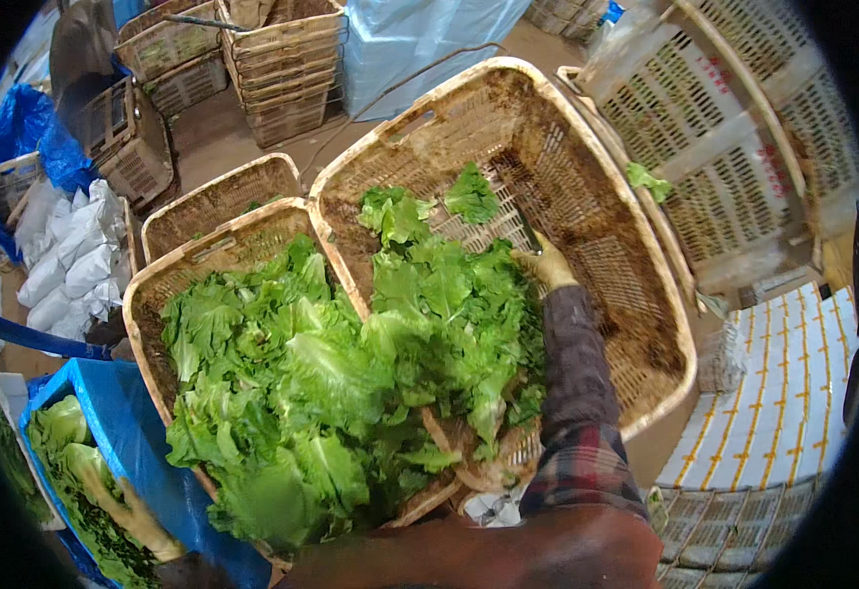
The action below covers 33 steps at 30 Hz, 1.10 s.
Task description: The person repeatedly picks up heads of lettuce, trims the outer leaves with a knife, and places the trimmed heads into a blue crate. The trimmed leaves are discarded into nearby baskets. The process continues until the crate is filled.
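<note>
My right hand (547,263), in a pale yellowish glove, is inside the large brown plastic crate (584,110). A narrow dark tool (526,230), perhaps a knife, sticks out from its fingers. Loose lettuce leaves (448,287) lie beside the hand in that crate. My left hand (131,508), also gloved and somewhat blurred, is at the lower left with its fingers apart. It lies over lettuce heads (80,449) in a blue-lined box (142,434). Between the hands, a second crate (146,331) is heaped with green leaves (289,383) that spill over its rim.
Stacked crates (282,81) and a blue-wrapped block (414,51) stand behind. White bags (80,250) are piled at left. Wrapped crates (694,140) line the right, with white boxes sealed by yellow tape (775,390) below. Another crate (216,195) sits behind the leaf-filled one.
</note>
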Motion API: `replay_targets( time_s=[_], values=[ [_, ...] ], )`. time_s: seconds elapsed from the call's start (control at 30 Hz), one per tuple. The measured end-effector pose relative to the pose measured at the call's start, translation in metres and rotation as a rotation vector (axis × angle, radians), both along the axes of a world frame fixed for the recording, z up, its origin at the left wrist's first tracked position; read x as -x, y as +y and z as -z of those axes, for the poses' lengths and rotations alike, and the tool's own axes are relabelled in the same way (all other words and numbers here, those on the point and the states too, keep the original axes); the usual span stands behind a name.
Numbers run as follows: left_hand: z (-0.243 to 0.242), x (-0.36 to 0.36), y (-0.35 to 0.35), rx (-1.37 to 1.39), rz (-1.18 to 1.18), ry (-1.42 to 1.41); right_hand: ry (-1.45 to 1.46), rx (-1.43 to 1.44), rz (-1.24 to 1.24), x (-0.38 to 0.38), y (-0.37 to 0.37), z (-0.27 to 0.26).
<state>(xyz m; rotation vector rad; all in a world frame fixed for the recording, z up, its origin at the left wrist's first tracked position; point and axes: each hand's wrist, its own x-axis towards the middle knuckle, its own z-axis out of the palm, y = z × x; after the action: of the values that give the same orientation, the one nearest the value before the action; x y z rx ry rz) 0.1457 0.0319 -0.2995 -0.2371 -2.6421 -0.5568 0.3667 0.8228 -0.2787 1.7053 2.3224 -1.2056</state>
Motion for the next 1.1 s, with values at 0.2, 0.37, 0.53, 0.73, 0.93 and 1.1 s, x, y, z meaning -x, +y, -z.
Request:
replay_targets(
  time_s=[0.2, 0.37, 0.53, 0.73, 0.93, 1.1],
  values=[
    [0.099, -0.126, 0.232, 0.062, 0.508, -0.675, -0.440, -0.437, -0.392, 0.031, 0.018, 0.139],
    [0.059, -0.092, 0.321, 0.713, 1.003, -1.493, 0.199, -0.582, -0.325, -0.016, -0.028, -0.035],
    [-0.088, -0.055, 0.330, -0.999, 0.866, -1.018, 0.767, -0.019, 0.202, -0.041, -0.183, -0.152],
    [-0.052, -0.065, 0.245, -1.534, 0.953, -0.935, 0.220, 0.109, -0.345, 0.010, -0.366, -0.139],
    [-0.041, -0.074, 0.077, -0.787, 0.744, -0.704, 0.478, -0.532, -1.209, 0.031, -0.444, -0.155],
    [-0.085, -0.106, 0.022, -1.040, 0.784, -0.855, 0.154, -1.094, -1.525, 0.070, -0.501, -0.124]
  ],
)
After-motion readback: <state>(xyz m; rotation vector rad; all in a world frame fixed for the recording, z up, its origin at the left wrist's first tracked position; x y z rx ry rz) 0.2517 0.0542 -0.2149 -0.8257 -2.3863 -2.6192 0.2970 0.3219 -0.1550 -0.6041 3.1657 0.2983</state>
